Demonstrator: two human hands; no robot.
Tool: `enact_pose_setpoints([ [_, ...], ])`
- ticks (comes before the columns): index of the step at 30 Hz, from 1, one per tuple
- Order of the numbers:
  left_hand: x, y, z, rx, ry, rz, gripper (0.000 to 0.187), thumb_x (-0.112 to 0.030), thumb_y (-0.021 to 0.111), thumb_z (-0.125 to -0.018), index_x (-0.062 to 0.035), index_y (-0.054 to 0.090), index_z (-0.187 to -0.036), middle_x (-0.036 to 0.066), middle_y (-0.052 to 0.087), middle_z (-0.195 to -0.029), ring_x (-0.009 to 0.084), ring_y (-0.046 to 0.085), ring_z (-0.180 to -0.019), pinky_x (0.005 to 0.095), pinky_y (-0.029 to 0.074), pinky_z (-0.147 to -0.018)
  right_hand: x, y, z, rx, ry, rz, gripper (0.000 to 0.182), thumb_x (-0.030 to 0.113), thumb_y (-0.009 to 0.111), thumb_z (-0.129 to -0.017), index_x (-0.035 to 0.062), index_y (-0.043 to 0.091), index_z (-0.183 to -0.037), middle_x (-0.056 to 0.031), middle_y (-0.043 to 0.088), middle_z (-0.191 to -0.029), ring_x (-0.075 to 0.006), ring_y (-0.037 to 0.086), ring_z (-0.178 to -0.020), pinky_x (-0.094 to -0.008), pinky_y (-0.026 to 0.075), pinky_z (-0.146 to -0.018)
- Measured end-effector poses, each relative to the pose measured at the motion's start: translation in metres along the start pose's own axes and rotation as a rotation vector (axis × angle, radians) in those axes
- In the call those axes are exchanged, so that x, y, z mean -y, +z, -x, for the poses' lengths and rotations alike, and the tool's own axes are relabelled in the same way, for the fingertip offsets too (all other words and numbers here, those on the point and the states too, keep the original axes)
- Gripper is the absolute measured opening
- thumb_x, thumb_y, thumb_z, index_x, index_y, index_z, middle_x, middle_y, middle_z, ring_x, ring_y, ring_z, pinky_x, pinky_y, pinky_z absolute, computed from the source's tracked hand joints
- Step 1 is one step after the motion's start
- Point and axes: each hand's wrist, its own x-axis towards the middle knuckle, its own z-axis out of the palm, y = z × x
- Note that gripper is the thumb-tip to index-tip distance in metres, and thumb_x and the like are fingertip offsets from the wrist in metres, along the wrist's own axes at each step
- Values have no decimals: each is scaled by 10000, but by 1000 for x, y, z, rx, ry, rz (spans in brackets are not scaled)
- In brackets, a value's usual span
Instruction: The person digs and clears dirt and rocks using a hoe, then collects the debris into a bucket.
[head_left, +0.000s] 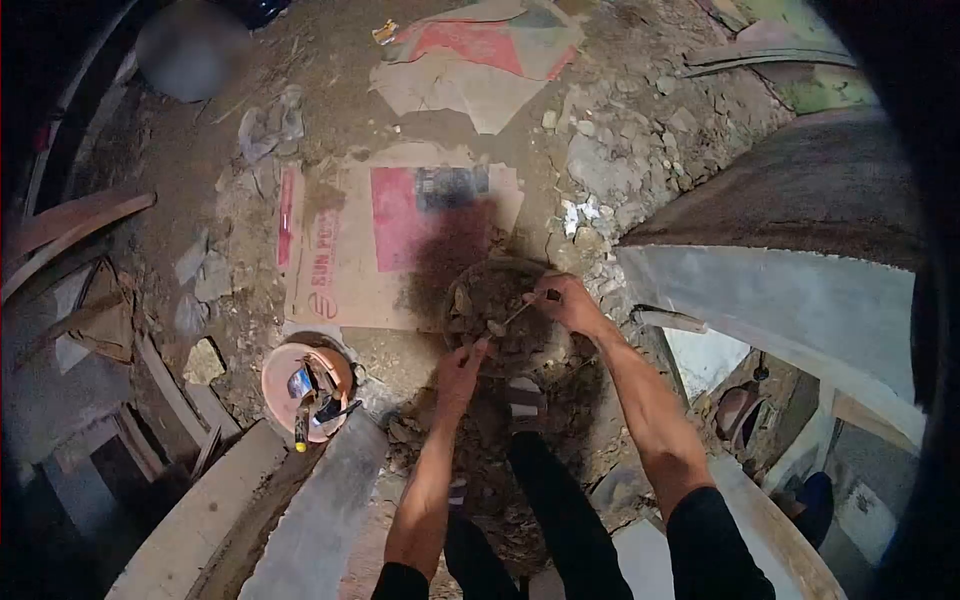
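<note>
My right hand (566,305) is closed around the end of a thin stick-like tool (517,314) with a small pale, rounded end, perhaps a spoon. The tool slants down toward my left hand (461,375), whose fingers are pinched together close to the pale end. Whether the left fingers touch the tool or hold something else is hard to make out. Beneath both hands lies a dark round patch like a shallow basin (470,272), with lumps of earth or rubble in it, partly in shadow.
Flattened cardboard (340,215) with red print lies ahead. An orange bucket (275,392) holding several tools stands at left. Grey slabs flank me, a curved panel (780,300) at right and a board (320,510) at left. Rubble (620,165) and another cardboard piece (450,80) lie beyond.
</note>
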Motion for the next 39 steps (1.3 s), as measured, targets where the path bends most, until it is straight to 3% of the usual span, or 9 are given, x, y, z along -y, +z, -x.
enact_pose_setpoints([
  [2, -42, -1, 11, 39, -146, -88, 514, -515, 592, -925, -12, 667, -851, -25, 466, -672, 93, 411, -690, 290, 357, -633, -11, -1, 8, -96, -88, -18, 242, 232, 741, -854, -4, 693, -877, -170, 646, -849, -285, 596, -738, -411, 479, -683],
  [4, -53, -5, 9, -34, -16, -206, 532, -522, 598, -919, -4, 669, -820, -21, 447, -620, 88, 391, -625, 285, 334, -587, 15, -17, 23, -17, 112, -53, 288, 277, 734, -861, -8, 691, -880, -179, 648, -848, -282, 608, -764, -409, 478, -696],
  [8, -170, -21, 73, -35, -74, -158, 513, -458, 660, -904, -15, 570, -661, -39, 380, -556, 87, 316, -546, 300, 308, -540, 44, -28, 50, -189, 12, -184, 275, 288, 746, -852, 20, 695, -817, -121, 681, -830, -242, 630, -762, -375, 501, -722],
  [18, -481, -59, 279, -394, 111, 170, 431, -296, 747, -866, -147, 510, -539, -118, 400, -563, 30, 295, -539, 253, 192, -509, 385, -261, 100, -140, -257, -523, 277, 269, 744, -854, 9, 667, -801, -54, 616, -737, -119, 555, -696, -322, 476, -677],
  [23, -629, -113, 359, -430, 470, 92, 380, -168, 756, -839, -60, 535, -549, -66, 428, -546, 40, 317, -517, 272, 263, -474, 538, -359, 122, -157, -449, -441, 267, 254, 727, -863, 11, 651, -783, 0, 572, -684, -76, 500, -652, -282, 428, -610],
  [26, -688, -61, 358, -484, 522, 76, 381, -191, 744, -847, -31, 559, -554, -45, 458, -538, 46, 355, -521, 283, 297, -475, 545, -435, 140, -213, -513, -503, 284, 247, 728, -863, 5, 637, -745, 26, 547, -638, -62, 467, -625, -257, 388, -573],
  [34, -792, -123, 329, -372, 810, 221, 480, -197, 749, -866, -142, 437, -504, -108, 359, -530, 20, 250, -491, 254, 185, -447, 648, -487, 78, -476, -749, -458, 331, 240, 724, -884, 4, 599, -688, -4, 505, -609, -64, 403, -602, -303, 364, -530],
  [38, -829, -139, 268, -263, 789, 196, 474, -236, 729, -886, -107, 463, -515, -95, 403, -555, 29, 309, -517, 253, 207, -469, 647, -501, 38, -558, -774, -383, 331, 247, 735, -876, 10, 604, -686, -7, 516, -597, -61, 408, -587, -310, 373, -527],
  [39, -837, -141, 245, -313, 715, 163, 488, -243, 725, -890, -86, 454, -516, -88, 403, -567, 38, 318, -529, 260, 319, -504, 646, -523, 21, -598, -845, -269, 328, 245, 735, -876, 12, 606, -684, -9, 519, -591, -61, 408, -581, -312, 375, -525],
])
